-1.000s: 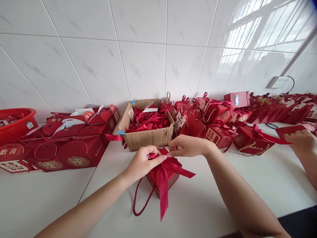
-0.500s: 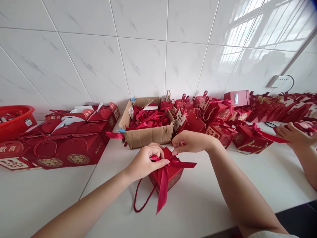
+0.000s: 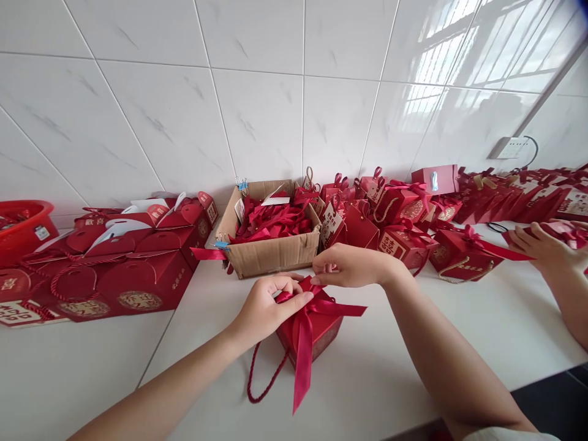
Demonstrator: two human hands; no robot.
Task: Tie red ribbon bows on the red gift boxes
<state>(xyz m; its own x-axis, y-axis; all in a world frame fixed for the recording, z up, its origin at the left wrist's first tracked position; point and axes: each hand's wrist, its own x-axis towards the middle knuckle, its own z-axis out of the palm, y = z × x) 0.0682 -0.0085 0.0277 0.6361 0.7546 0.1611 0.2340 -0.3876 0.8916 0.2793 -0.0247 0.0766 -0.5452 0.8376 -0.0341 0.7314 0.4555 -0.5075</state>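
A small red gift box (image 3: 327, 334) is being kept on the white table (image 3: 367, 373) directly beneath both hands, its top lying just under the fingertips and its body showing below and between them. A red ribbon bow (image 3: 305, 309) is being held at the top of the box, with one tail being draped down over the front and onto the table side and the other being stretched out to the right. The bow is being pinched at its left loop between the thumb and fingers of the left hand (image 3: 271, 306), the thumb being laid across the ribbon near the knot. The ribbon just behind the knot is being gripped by the thumb and curled forefinger of the right hand (image 3: 344, 266), the other fingers being folded in. A twisted red cord handle (image 3: 264, 397) is being looped out from the left of the box on the table. Beyond the hands, loose red ribbons (image 3: 275, 219) are being contained in an open cardboard box (image 3: 275, 254). At far right, another red package (image 3: 558, 229) is being touched by another person's hands (image 3: 546, 248).
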